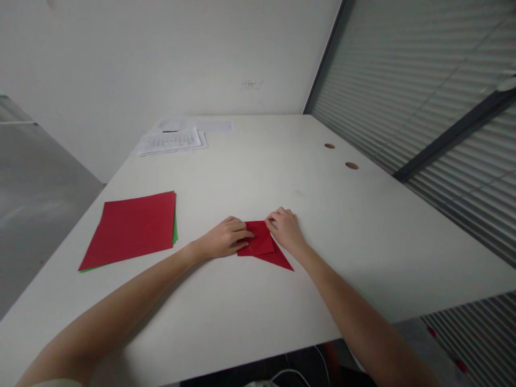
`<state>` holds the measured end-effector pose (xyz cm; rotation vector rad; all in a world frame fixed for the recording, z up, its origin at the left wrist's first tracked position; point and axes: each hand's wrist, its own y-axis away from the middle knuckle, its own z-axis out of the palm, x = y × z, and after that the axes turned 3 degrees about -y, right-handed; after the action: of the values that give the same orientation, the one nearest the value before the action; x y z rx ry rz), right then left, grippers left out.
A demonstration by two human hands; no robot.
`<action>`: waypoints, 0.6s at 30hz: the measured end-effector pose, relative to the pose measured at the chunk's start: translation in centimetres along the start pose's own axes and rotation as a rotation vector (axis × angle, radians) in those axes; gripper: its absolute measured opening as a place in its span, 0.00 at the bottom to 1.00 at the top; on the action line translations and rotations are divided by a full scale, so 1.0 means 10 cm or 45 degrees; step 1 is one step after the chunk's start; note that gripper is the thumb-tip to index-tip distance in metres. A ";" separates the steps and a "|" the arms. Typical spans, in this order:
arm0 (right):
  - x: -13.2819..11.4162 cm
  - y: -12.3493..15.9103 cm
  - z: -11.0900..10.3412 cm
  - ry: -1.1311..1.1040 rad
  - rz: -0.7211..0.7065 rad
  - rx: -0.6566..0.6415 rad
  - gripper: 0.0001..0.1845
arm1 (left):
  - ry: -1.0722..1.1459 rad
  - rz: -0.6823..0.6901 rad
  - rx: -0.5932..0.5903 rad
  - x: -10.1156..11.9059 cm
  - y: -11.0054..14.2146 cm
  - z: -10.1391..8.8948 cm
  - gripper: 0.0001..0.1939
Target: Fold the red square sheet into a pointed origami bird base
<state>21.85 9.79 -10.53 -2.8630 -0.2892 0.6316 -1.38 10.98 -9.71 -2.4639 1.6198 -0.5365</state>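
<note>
A piece of folded red paper (pixel 261 242) lies on the white table in front of me. It has a squarish folded part with a pointed flap reaching toward the lower right. My left hand (pixel 226 237) holds its left side, with the fingers resting over the paper and covering that edge. At the upper right corner, my right hand (pixel 284 228) pinches the paper between thumb and fingers. The fingertips partly hide that corner.
To the left lies a stack of red sheets (pixel 135 228) with green paper (pixel 175 231) showing under its edge. Written papers (pixel 171 141) lie at the far left. Two round holes (pixel 352 166) pierce the table by the blinds (pixel 403 97). White cables (pixel 290 371) hang below the front edge.
</note>
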 end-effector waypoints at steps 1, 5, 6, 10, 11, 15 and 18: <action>0.00 0.00 0.01 -0.001 -0.009 0.009 0.07 | 0.018 0.009 -0.002 0.01 0.00 0.01 0.14; 0.00 -0.01 -0.03 -0.129 -0.068 0.119 0.06 | -0.028 -0.002 -0.034 0.05 -0.01 0.00 0.19; -0.01 -0.01 -0.07 -0.165 -0.083 0.170 0.06 | -0.077 -0.037 -0.039 0.06 -0.02 -0.01 0.20; -0.09 -0.01 -0.22 -0.254 -0.295 0.159 0.05 | -0.250 -0.170 -0.063 0.14 -0.05 -0.08 0.22; -0.11 0.00 -0.24 -0.271 -0.387 0.069 0.04 | -0.267 -0.179 -0.076 0.15 -0.06 -0.09 0.21; -0.14 0.04 -0.23 -0.263 -0.585 -0.310 0.05 | -0.286 -0.177 -0.072 0.15 -0.07 -0.08 0.14; -0.10 0.05 -0.19 -0.266 -0.579 -0.397 0.10 | -0.204 -0.143 0.000 0.09 -0.06 -0.03 0.11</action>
<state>21.85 8.75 -8.54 -2.8483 -1.1215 0.8475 -0.68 10.41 -9.05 -2.5366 1.4290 -0.3419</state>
